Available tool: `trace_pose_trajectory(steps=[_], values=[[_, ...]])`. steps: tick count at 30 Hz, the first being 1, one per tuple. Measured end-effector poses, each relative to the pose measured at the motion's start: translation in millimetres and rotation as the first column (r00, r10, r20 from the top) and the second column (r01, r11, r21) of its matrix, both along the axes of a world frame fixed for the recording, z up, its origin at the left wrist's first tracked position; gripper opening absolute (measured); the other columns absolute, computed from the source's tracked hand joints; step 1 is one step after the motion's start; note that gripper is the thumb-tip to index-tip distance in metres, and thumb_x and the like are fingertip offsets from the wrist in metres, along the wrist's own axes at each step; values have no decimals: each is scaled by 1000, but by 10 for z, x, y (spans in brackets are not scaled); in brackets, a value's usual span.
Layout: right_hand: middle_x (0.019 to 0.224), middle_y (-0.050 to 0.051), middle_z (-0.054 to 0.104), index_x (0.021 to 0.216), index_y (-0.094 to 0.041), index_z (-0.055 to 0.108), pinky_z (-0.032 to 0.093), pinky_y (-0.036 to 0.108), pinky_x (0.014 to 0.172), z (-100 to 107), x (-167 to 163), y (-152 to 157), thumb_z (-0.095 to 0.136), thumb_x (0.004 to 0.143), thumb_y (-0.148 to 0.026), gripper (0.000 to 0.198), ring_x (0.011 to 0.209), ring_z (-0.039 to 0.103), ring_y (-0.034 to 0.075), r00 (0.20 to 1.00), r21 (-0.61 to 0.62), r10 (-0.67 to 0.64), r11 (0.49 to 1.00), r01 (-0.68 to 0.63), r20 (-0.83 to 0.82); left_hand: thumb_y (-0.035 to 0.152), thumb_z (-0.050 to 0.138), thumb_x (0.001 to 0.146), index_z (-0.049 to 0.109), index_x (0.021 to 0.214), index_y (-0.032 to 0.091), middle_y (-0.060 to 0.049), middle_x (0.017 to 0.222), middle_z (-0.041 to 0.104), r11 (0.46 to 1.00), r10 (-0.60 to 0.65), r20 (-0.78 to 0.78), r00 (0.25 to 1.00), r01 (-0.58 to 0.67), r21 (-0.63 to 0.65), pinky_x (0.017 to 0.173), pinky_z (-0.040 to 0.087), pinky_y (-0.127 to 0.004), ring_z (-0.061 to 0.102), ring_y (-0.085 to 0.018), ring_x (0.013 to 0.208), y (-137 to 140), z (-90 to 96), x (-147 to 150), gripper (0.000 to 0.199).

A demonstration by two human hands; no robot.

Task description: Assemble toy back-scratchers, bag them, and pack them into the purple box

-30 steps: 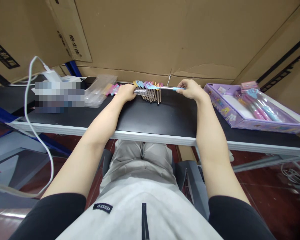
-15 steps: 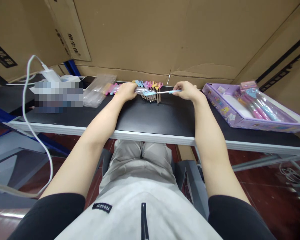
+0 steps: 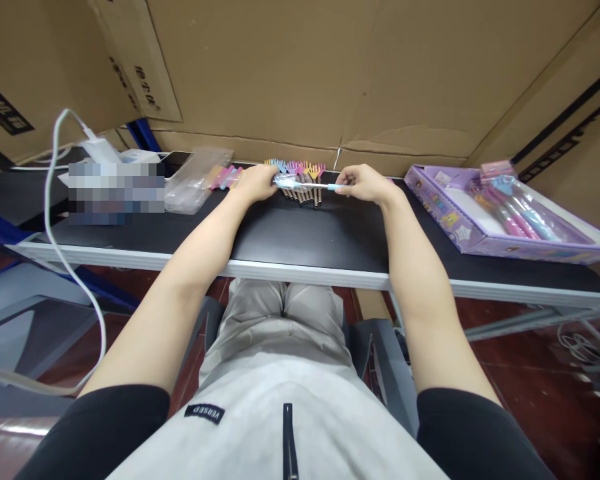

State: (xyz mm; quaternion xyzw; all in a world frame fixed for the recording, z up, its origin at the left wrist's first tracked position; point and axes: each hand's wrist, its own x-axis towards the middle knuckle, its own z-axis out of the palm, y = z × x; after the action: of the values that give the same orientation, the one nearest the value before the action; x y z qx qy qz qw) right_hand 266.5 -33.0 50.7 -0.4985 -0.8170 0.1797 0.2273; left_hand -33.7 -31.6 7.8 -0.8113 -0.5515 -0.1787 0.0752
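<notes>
My right hand (image 3: pixel 364 185) pinches the light blue handle end of a back scratcher (image 3: pixel 319 186), held level above the table. Its hand-shaped blue head sits inside a clear plastic sleeve (image 3: pixel 286 180). Closed round the other end of that sleeve is my left hand (image 3: pixel 258 183). Just behind and below the sleeve, a row of back scratchers (image 3: pixel 316 193) with blue, pink, purple and yellow claw heads lies on the table. Coloured handles (image 3: pixel 225 177) poke out to the left of my left hand.
Flat clear plastic bags (image 3: pixel 193 190) lie at the left, beside a blurred-out patch and a white charger with cable (image 3: pixel 100 148). On the right stands a purple box (image 3: pixel 460 230) with bagged back scratchers (image 3: pixel 527 210). Cardboard walls (image 3: pixel 300 80) enclose the black table (image 3: pixel 310 240).
My right hand has moved a little left, pushing the back scratcher further into the plastic sleeve. My left hand has stayed nearly in place.
</notes>
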Motion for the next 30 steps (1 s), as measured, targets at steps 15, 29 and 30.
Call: trace_pose_trajectory(steps=[15,29,30], values=[[67,1,66,73,-18,69,50,28,64,201,-9,-207,93,72,-29,26,61,61,13,1000,-122,-28,992,28,-4,24,60,90,70,111,16,-16,116,75,999,-1,-24,1000,2,40,90,52,-37,70,-31,106,45,-25,-11,25],[75,4,69,83,-18,75,51,33,68,51,-190,-168,87,75,-44,30,69,62,18,999,2,15,1000,-15,39,21,60,87,70,111,15,-17,115,74,996,-83,-99,992,84,4,93,50,-36,68,-32,110,-89,64,154,27],[75,4,68,84,-18,75,50,33,69,42,-217,-175,87,75,-43,29,70,61,17,999,22,21,1000,-21,39,21,59,88,70,112,15,-17,115,74,997,-75,-111,991,77,6,94,50,-37,68,-32,110,-100,76,160,27]])
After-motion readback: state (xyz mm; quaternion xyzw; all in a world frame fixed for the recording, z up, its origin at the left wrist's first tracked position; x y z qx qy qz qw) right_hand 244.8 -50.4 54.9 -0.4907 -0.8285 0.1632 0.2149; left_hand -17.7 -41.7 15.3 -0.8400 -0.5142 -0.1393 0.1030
